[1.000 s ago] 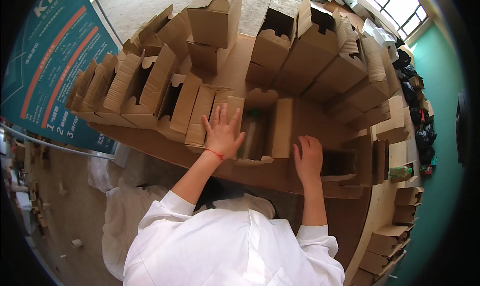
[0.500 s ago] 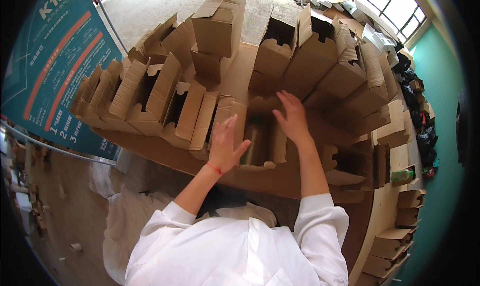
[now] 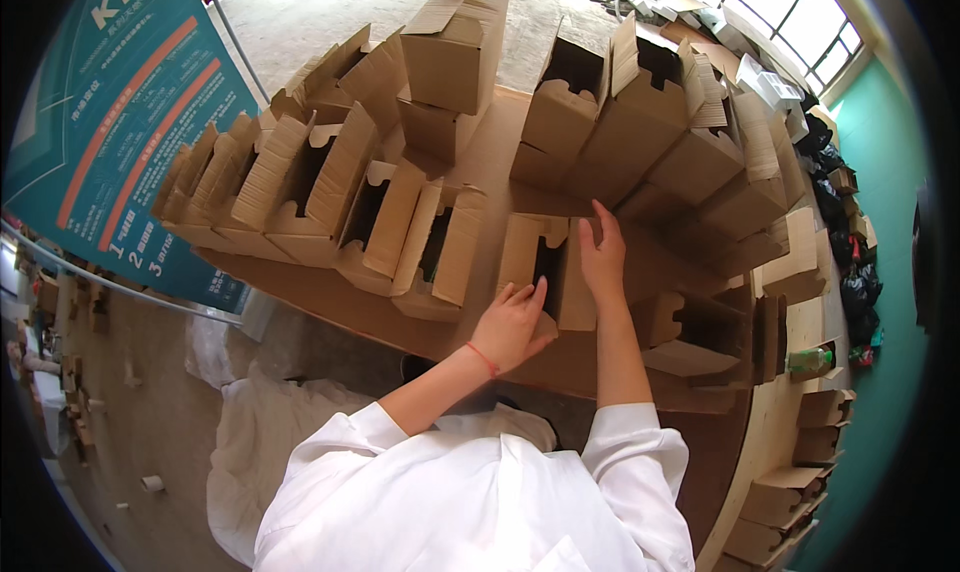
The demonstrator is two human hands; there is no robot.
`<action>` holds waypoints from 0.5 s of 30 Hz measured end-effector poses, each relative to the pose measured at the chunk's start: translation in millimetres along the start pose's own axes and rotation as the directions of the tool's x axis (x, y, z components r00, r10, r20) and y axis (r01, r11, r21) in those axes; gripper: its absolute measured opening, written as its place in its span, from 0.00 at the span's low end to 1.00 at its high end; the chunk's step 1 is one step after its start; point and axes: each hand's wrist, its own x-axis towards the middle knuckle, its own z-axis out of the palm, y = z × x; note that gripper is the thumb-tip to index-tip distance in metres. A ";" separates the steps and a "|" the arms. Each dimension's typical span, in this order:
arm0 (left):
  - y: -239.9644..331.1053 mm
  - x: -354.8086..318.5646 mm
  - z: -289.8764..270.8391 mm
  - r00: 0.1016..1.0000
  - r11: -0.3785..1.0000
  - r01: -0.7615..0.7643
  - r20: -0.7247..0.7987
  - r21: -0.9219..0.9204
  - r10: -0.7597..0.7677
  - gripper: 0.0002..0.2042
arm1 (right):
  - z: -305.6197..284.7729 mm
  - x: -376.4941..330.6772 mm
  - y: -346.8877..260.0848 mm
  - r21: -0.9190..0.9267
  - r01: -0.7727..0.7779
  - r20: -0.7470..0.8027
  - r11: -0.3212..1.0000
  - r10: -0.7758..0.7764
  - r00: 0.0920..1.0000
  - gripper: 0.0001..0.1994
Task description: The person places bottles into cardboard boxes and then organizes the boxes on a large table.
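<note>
An open-topped brown cardboard box (image 3: 517, 255) stands upright on the table in front of me, its inside dark. My left hand (image 3: 512, 324) lies against the near end of this box, fingers stretched and close together, the thumb sticking out to the right. A red string circles that wrist. Along the box's right panel rests my right hand (image 3: 603, 260), fingers extended upward and the thumb apart. Just to the left stands another open box (image 3: 455, 257), with a bit of green showing inside. What the middle box holds cannot be made out.
Open cardboard boxes (image 3: 300, 197) crowd the table's left side; more boxes (image 3: 625, 122) fill the far right. An open box (image 3: 700, 337) lies right of my right hand. A blue-green banner (image 3: 130, 132) borders the left. Boxes (image 3: 785, 492) line a wooden surface at right.
The middle box's side panels stood wide apart with something greenish between; now it looks narrower, apart from the left row. My left hand has moved right and nearer me. The view has shifted slightly.
</note>
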 end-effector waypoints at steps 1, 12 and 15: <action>-0.7 -2.5 12.5 0.999 0.995 -0.043 0.001 0.094 0.043 0.40 | -2.2 -5.7 6.7 0.083 -0.079 -0.062 0.993 0.084 0.995 0.18; -1.5 -8.2 12.9 0.921 0.974 -0.130 -0.386 -0.185 0.050 0.36 | 24.3 -69.7 2.7 0.034 0.056 0.280 0.998 -0.063 0.958 0.30; -1.7 -13.4 9.8 0.906 0.985 -0.105 -0.422 -0.137 0.038 0.34 | 30.2 -71.3 4.8 0.033 0.040 0.183 0.999 -0.045 0.982 0.35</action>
